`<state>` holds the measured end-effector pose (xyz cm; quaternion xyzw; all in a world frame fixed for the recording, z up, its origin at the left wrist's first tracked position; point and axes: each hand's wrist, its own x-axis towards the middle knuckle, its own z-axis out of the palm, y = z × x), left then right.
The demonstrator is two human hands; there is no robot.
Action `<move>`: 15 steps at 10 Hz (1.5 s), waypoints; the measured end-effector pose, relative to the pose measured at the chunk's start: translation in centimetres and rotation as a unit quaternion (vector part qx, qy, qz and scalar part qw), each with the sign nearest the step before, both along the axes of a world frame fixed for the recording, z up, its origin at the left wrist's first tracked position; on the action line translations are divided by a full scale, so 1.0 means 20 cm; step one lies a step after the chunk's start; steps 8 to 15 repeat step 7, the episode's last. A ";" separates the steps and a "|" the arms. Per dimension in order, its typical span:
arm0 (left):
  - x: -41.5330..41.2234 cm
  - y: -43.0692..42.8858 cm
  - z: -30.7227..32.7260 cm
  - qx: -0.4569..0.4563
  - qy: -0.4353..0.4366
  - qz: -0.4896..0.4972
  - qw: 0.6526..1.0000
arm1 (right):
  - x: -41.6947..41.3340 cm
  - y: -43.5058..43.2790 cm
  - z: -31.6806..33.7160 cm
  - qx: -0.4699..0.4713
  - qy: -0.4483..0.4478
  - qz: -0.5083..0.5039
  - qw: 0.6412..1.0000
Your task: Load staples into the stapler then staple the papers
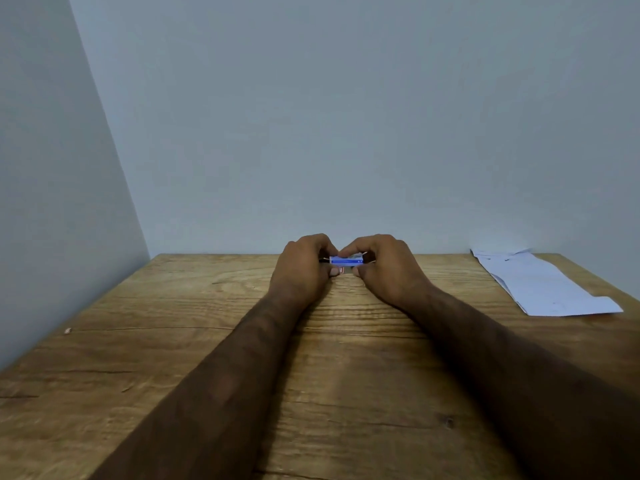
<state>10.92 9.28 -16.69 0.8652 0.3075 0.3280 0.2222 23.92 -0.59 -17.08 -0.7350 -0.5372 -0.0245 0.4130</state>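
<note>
A small blue staple box is held between both hands near the far edge of the wooden table. My left hand pinches its left end, where a small dark part pokes out. My right hand pinches its right end with thumb below and fingers on top. A bit of red and white print shows under the box. The papers lie flat at the far right of the table, apart from both hands. No stapler can be made out; my hands hide what lies behind them.
Grey walls close the table off at the back and on the left. A tiny pale scrap lies near the table's left edge. Both forearms stretch across the middle of the tabletop.
</note>
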 end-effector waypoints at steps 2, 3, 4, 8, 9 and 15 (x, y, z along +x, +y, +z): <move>0.00 0.03 -0.01 -0.014 -0.019 -0.016 1.000 | 0.03 0.04 -0.02 -0.003 0.010 0.006 1.000; -0.01 0.06 -0.03 -0.022 -0.036 -0.021 0.999 | 0.03 0.04 -0.03 0.017 0.023 0.011 1.000; -0.02 0.07 -0.05 -0.045 -0.053 -0.031 0.997 | 0.05 0.02 -0.06 0.029 0.009 0.024 0.999; -0.20 0.11 0.16 0.099 0.101 -0.050 0.989 | -0.01 -0.05 0.00 -0.028 0.033 -0.001 0.999; -0.20 0.11 0.16 0.099 0.101 -0.050 0.989 | -0.01 -0.05 0.00 -0.028 0.033 -0.001 0.999; -0.20 0.11 0.16 0.099 0.101 -0.050 0.989 | -0.01 -0.05 0.00 -0.028 0.033 -0.001 0.999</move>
